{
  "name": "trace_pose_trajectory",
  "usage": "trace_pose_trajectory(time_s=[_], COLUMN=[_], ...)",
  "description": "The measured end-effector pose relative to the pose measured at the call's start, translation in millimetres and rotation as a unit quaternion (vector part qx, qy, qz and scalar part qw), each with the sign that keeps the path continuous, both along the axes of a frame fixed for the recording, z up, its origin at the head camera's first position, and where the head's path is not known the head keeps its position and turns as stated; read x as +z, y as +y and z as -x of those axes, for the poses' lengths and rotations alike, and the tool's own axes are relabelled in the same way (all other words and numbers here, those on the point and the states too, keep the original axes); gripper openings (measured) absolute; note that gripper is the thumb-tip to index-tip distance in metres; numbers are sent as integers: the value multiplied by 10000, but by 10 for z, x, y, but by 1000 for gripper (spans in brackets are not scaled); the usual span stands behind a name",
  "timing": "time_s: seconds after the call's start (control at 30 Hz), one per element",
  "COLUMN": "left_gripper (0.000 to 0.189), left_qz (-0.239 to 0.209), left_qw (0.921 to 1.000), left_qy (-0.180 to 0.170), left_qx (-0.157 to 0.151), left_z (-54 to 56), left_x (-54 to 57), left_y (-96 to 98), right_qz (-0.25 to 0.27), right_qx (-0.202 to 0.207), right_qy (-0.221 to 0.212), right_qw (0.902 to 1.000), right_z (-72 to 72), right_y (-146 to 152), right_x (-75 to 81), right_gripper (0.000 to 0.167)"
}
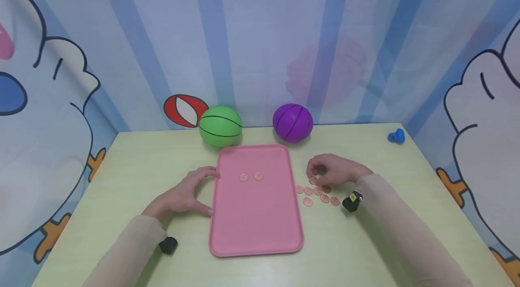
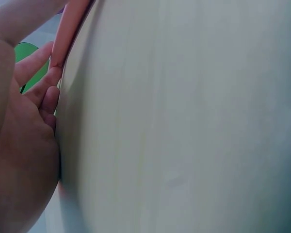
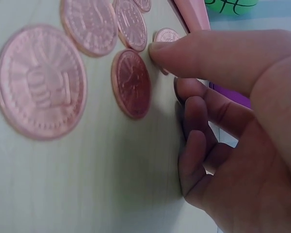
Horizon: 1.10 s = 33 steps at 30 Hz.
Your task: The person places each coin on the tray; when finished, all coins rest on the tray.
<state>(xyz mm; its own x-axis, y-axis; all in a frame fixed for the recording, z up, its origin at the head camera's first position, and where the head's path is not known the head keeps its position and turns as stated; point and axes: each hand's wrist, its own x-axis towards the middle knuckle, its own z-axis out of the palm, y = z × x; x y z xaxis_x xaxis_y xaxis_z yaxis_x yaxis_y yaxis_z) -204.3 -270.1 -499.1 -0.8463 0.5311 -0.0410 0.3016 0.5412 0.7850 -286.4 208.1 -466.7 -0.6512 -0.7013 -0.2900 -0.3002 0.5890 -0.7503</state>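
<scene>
A pink tray point(image 1: 256, 228) lies on the table, with two copper-coloured coins point(image 1: 243, 178) on its upper half. My left hand point(image 1: 184, 194) is spread along the tray's left side, fingertips and thumb tip at the rim. In the left wrist view the fingers point(image 2: 36, 63) reach up to that rim. Right of the tray, my right hand point(image 1: 335, 170) is lowered over loose coins point(image 1: 318, 191). Its thumb tip overlaps one coin point(image 3: 166, 35) in the right wrist view. The index finger is bent, with a gap to the thumb. Another coin point(image 3: 39, 82) shows a thumbs-up design.
Behind the tray sit a green ball point(image 1: 220, 127) and a purple ball point(image 1: 292, 123). A small blue toy point(image 1: 396, 136) stands at the table's far right corner. A printed curtain point(image 1: 260, 52) hangs behind the table point(image 1: 162, 151).
</scene>
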Motion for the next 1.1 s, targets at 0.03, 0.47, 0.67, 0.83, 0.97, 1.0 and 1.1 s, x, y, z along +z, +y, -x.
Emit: trace_pose_trajectory(time_s=[0.03,0.47,0.67,0.83,0.97,1.0,1.1], left_gripper=[99,100,100,101,100,100,100], left_qz=[-8,47,-4,10,-19,-30,-32], left_qw=[10000,9999,9998,9998,9998,9998,9998], left_qy=[12,-60,-81,-118,-111,-109,-138], left_qx=[2,106,158,150,153,156,151], left_z=[-4,-21,-19,-13,-8,-8,-11], left_x=[0,-13,0,18,23,19,0], left_y=[-3,-4,12,12,8,7,6], right_qz=[5,164,224,186,56,53,57], right_qx=[-14,-33,86,229,216,192,110], right_qy=[3,135,177,558,1064,1124,1214], right_qw=[10000,9998,9996,9980,9941,9935,9925], right_z=[-2,-9,19,51,71,75,89], right_y=[-6,-16,-10,11,13,16,37], right_x=[-1,-17,-16,-9,15,19,19], right_gripper=[12,12,12,11,13,13,11])
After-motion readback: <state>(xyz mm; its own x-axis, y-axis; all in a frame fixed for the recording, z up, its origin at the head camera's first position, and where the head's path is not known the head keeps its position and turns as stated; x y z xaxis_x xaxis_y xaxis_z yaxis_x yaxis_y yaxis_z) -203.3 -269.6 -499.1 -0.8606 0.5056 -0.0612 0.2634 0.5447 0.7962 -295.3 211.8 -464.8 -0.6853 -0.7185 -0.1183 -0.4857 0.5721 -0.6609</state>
